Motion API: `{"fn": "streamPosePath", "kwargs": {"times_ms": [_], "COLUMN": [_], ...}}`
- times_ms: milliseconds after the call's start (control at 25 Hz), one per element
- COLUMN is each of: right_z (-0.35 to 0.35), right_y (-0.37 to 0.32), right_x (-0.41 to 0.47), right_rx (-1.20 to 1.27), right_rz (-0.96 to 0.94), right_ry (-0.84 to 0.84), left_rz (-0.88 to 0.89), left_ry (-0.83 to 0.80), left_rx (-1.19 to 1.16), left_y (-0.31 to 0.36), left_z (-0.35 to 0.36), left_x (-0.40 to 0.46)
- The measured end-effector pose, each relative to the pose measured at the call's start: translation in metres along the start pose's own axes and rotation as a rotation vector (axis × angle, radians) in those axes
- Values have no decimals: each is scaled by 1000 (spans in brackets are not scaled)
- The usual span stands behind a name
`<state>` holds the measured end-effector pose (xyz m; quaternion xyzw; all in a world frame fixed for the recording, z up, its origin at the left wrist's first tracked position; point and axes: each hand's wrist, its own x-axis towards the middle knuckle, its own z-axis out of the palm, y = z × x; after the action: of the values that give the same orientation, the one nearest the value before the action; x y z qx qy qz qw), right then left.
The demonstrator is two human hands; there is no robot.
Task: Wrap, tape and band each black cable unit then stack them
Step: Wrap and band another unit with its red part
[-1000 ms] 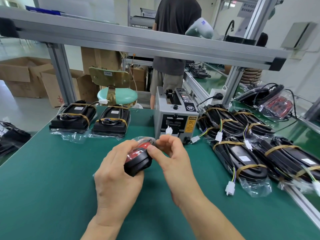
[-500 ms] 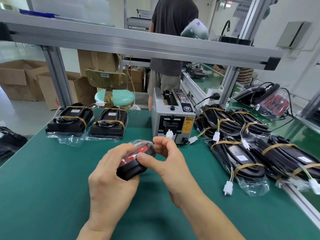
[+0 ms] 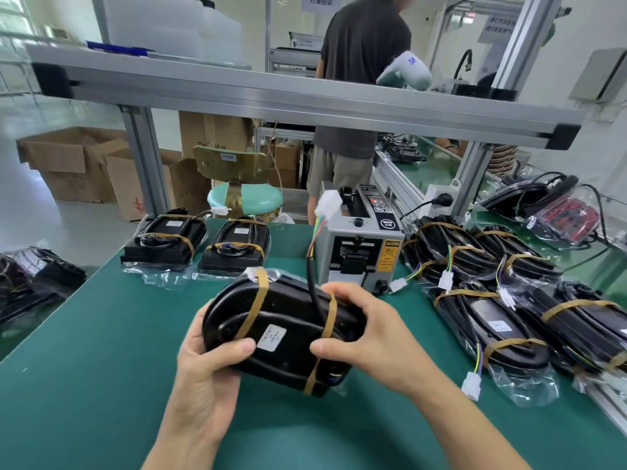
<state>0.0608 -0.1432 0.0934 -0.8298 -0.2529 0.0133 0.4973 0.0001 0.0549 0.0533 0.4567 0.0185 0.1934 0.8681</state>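
Both my hands hold one black cable unit (image 3: 281,330) above the green table (image 3: 101,351), its flat back with a white label facing me. Two tan bands cross it. My left hand (image 3: 207,378) grips its left end, thumb on the back. My right hand (image 3: 366,330) grips its right end, thumb by the right band. The unit's black cable rises to a white connector (image 3: 327,203). Two banded units (image 3: 166,244) (image 3: 235,249) lie at the back left. Several banded units (image 3: 492,317) are piled on the right.
A grey tape dispenser (image 3: 359,242) stands behind the held unit. A metal frame beam (image 3: 305,103) crosses overhead. A person (image 3: 356,96) stands beyond the table. More bagged units (image 3: 34,279) lie off the left edge, a red-lensed one (image 3: 563,215) at the far right.
The unit has been turned over: its red lens side faced up before, now the black back with the label faces me and it is held wider, with the cable connector sticking up.
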Motion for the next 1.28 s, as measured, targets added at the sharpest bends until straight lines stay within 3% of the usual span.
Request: {"fn": "streamPosePath", "kwargs": {"times_ms": [80,200,400,520,680,880,1000,1120,1280], "right_z": [-3,0,16,21,12,22,39,46,45], "right_y": [-1,0,8,9,-2,-21,-25,-25,-27], "right_x": [4,12,12,10,8,17,26,31,19], "right_rx": [-185,-405,-349,-374,-477,-476,-473,-421,-383], "right_rz": [-85,-243,-261,-279,-251,-170,-132,-39,-272], "right_ry": [72,87,49,42,-46,45,40,-15,-197], "left_rz": [-21,87,48,78,135,110,53,-28,61], "left_ry": [-7,18,-153,-130,-37,40,58,30,58], "left_rx": [129,347,647,772,739,711,721,555,410], "left_y": [3,21,36,34,28,24,24,12,2], "left_z": [-8,-14,-4,-3,-6,4,2,-9,-22], "left_x": [0,7,14,15,14,18,25,14,-1]}}
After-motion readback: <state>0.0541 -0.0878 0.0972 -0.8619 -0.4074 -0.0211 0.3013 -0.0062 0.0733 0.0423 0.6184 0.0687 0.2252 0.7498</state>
